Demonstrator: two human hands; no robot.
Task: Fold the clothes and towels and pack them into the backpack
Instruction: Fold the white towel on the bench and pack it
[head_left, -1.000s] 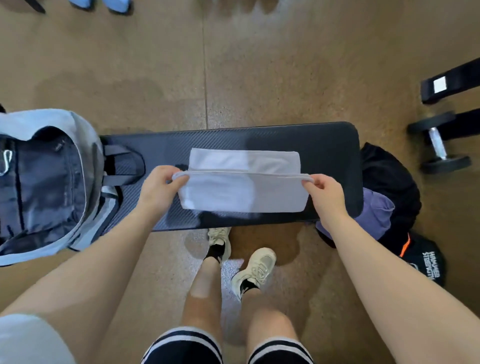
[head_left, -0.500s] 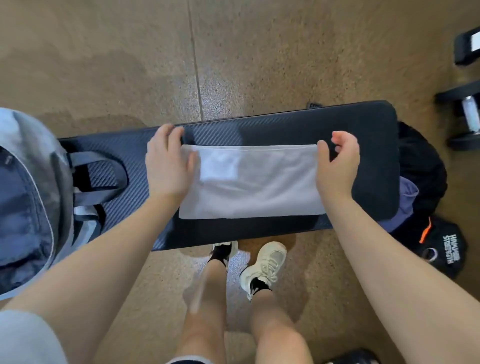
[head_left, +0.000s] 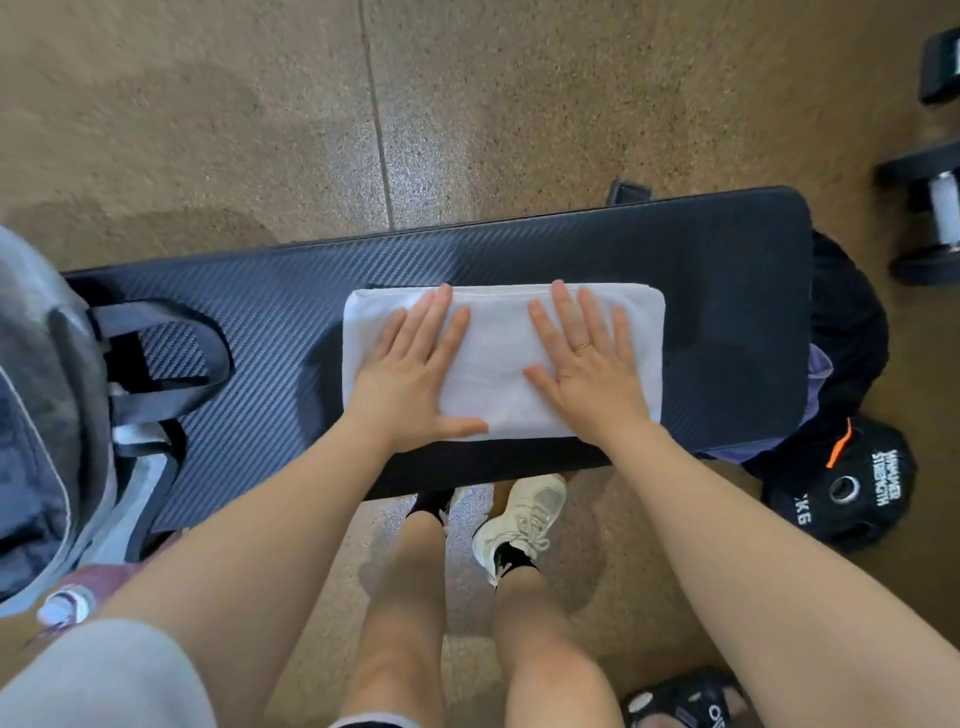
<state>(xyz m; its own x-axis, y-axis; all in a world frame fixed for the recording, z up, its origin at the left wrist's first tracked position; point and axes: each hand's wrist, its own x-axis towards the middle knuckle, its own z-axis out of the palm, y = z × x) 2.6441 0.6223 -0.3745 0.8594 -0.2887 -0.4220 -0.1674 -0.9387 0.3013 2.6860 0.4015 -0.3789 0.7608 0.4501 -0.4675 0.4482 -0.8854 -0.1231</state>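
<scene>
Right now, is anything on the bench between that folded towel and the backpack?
Only the backpack's own dark straps lie on the bench between it and the towel. Both hands press flat on the towel.

Gold ring (head_left: 583, 346), white sneakers (head_left: 519, 519), black socks (head_left: 511, 561).

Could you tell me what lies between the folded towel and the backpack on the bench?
In the head view, only bare bench and the backpack's dark straps separate it from the towel.

Towel (head_left: 498, 374) soft white cloth; bench pad (head_left: 727, 270) matt, woven-textured.
</scene>
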